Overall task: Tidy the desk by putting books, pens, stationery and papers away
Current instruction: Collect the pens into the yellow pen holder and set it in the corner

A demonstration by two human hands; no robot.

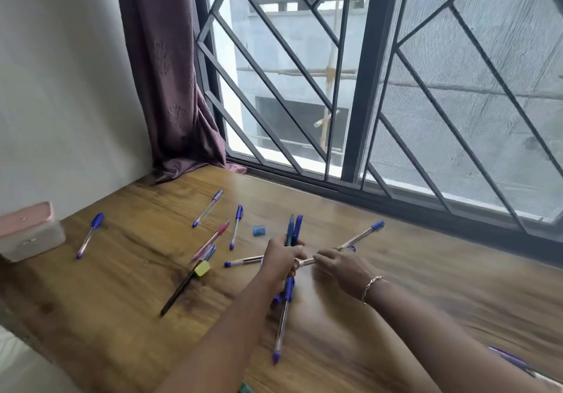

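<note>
A dark metal-barred window (368, 73) runs along the far edge of the brown wood-grain table (137, 210) in front of you. A mauve fabric curtain (170, 73) hangs into the table's far left corner, its hem on the wood. At the table's left edge stands a translucent plastic box with a pink lid (30, 234).

Your forearms reach from the table's near edge to its middle. Your left hand (281, 260) is clenched round two dark blue pens (294, 229), which stand up out of the fist. Your right hand (341, 266), with a thin gold chain bracelet (371, 286) at the wrist, has its fingertips gathered on a clear-barrelled pen (305, 261) lying at the table's middle, and pinches its end.

The other pens lie loose on the table:
- A long blue-capped clear pen (281, 322) points at the near edge, partly under your left wrist. You cannot tell whether the hand touches it.
- A slim black pen (179, 292) lies left of the middle.
- A pink translucent pen (210, 242) lies above the black one.
- A blue-capped pen with a clear barrel (362, 235) lies right of the middle.
- Three more blue-capped pens (236, 226) are spread from the middle toward the left edge.
- A blurred purple pen (511, 362) lies at the near right.

A small yellow eraser block (202, 268) touches the black pen's upper end. A small blue plastic block (259, 230) sits at the table's middle, apart from the pens.
</note>
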